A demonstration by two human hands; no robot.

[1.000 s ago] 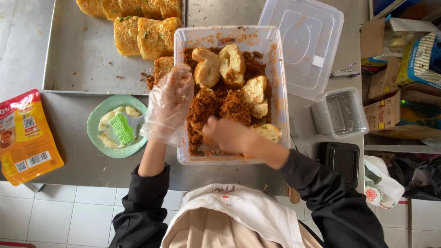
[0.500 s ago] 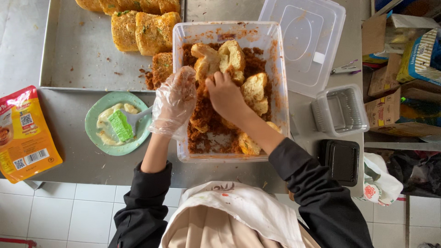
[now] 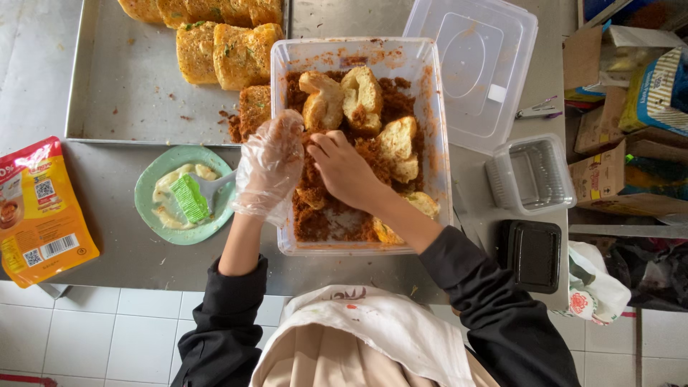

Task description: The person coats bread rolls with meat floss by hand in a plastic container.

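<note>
My left hand [image 3: 269, 168], in a thin clear plastic glove, lies over the left wall of a clear plastic tub [image 3: 432, 143]. Whether it holds anything under the glove is hidden. The tub holds brown crumbs [image 3: 322, 215] and several pale bun pieces [image 3: 362, 93]. My bare right hand [image 3: 345, 170] is inside the tub on the crumbs, fingers bunched and pointing left, fingertips touching the gloved hand. A crumb-coated bun [image 3: 254, 107] sits just outside the tub's left wall on the metal tray [image 3: 107, 93].
Yellow toasted buns [image 3: 222, 50] line the tray's far edge. A green plate [image 3: 152, 215] with cream and a green brush [image 3: 190, 198] sits left of my hands, and a red packet [image 3: 39, 208] further left. Right: tub lid [image 3: 473, 72], small clear box [image 3: 530, 175], black box [image 3: 530, 254], cardboard boxes [image 3: 602, 172].
My right hand has moved from the near end of the tub up and left through the crumbs until it meets the gloved left hand, which stayed at the tub's left wall.
</note>
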